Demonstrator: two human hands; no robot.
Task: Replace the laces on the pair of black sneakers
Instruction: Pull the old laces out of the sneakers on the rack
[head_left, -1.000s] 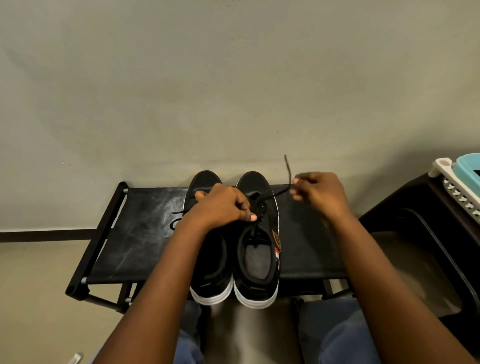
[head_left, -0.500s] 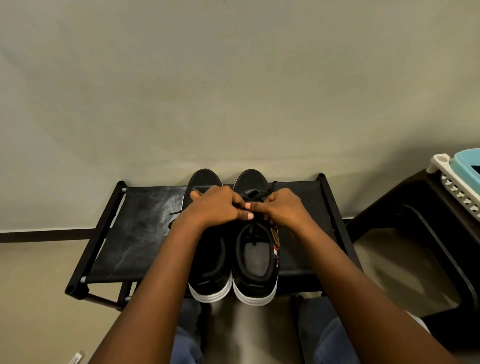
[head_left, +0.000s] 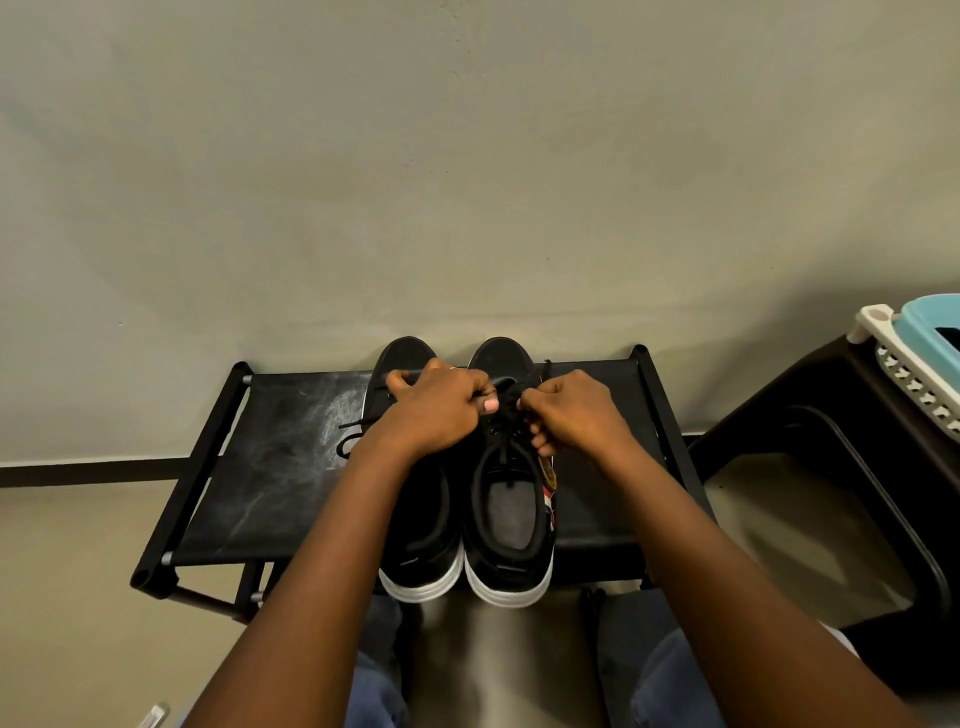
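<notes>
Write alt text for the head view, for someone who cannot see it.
Both hands, left and right, pinch a black lace over the right-hand sneaker of a black pair standing side by side on a black rack against a wall. The other sneaker sits under the left forearm.

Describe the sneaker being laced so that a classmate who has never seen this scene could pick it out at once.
Find the black bench against the wall; two black sneakers stand on it side by side. Pick the right sneaker, the one with the grey insole showing and a colourful patch on its outer side.
</notes>
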